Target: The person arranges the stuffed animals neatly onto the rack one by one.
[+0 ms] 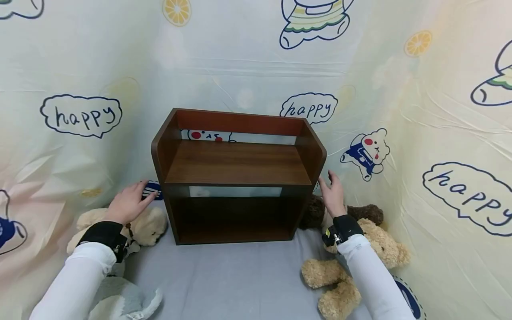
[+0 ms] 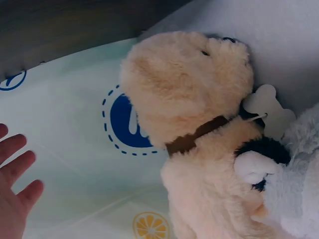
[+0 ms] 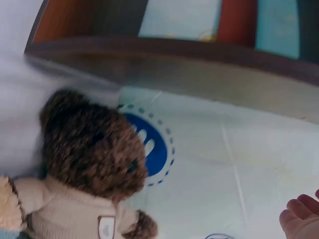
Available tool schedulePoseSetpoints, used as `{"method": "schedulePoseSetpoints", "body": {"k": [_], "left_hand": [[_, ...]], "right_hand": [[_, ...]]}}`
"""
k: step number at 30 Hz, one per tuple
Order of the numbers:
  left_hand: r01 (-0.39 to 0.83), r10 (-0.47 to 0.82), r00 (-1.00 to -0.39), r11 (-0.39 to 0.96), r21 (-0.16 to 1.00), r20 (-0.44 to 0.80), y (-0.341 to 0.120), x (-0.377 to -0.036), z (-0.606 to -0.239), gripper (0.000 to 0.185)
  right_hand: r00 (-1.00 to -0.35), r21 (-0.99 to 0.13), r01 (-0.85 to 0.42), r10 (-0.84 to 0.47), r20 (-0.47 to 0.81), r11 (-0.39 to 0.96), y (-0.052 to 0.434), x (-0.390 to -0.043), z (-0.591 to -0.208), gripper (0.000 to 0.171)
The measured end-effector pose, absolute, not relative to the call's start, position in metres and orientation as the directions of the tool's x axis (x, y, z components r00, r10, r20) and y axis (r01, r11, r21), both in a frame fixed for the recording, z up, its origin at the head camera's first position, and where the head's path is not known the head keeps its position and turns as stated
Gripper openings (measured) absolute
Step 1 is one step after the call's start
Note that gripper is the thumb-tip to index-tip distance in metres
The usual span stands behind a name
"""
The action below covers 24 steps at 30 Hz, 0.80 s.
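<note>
A dark brown wooden shelf [image 1: 238, 165] with two tiers stands upright in the middle of the head view. My left hand [image 1: 129, 202] is off its left side, fingers extended and holding nothing, above a cream plush dog [image 1: 150, 224]. In the left wrist view that hand [image 2: 15, 191] shows spread fingers, apart from the dog [image 2: 184, 84] with its brown collar. My right hand [image 1: 333, 195] is beside the shelf's right side, fingers loosely extended. The right wrist view shows a gap between this hand [image 3: 305, 219] and the shelf's side panel [image 3: 209, 67].
A grey-and-white plush toy [image 1: 124, 295] lies at the front left. On the right are a dark brown teddy bear [image 3: 92, 144] in a beige top and a tan teddy bear [image 1: 340, 298]. Patterned cloth [image 1: 224, 53] hangs behind a grey covered surface [image 1: 224, 280].
</note>
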<state>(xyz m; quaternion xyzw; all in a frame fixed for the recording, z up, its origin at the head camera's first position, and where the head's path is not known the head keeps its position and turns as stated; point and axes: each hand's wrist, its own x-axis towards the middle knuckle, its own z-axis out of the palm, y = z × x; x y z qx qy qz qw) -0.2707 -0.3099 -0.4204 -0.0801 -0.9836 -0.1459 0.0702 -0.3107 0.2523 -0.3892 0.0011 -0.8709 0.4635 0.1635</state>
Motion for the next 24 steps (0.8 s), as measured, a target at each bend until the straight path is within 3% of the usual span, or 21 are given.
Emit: {"method": "schedulePoseSetpoints", "body": {"k": [6, 14, 24], "left_hand": [[0.160, 0.149, -0.987, 0.901, 0.403, 0.058, -0.316, -0.265, -0.412, 0.074], [0.117, 0.139, -0.990, 0.827, 0.550, 0.001, -0.317, -0.254, -0.401, 0.073], [0.110, 0.139, -0.990, 0.812, 0.573, -0.007, -0.320, -0.249, -0.396, 0.064]], "right_hand": [[-0.949, -0.865, -0.169, 0.158, 0.272, 0.472, 0.245, -0.302, -0.379, 0.063], [-0.948, -0.873, -0.181, 0.157, 0.278, 0.454, 0.236, -0.294, -0.371, 0.063], [-0.960, -0.926, -0.190, 0.135, 0.245, 0.327, 0.226, -0.288, -0.367, 0.067]]}}
